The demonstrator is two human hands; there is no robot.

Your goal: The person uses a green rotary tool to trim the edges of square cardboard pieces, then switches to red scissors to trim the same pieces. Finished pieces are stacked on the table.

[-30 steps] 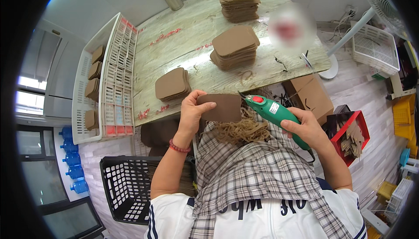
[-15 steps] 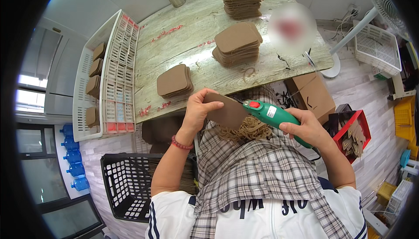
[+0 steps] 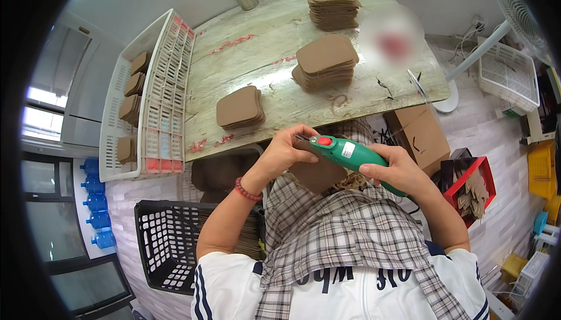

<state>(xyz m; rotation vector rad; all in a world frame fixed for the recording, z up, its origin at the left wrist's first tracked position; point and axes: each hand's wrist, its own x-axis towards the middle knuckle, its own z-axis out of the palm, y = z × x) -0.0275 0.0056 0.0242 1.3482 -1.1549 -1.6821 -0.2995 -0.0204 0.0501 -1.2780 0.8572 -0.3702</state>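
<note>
Grip: right hand closed round green power tool; left hand pinched brown panel over plaid apron; hazard: panel slipping, left fingers being near the tool's head, could have caused injury.

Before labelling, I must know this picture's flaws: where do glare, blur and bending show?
Head view, throughout: glare whitens part of the table; a round blurred patch covers part of its far right; the window is washed out nearly white; the table's front edge bows; the green tool looks fairly sharp.
</note>
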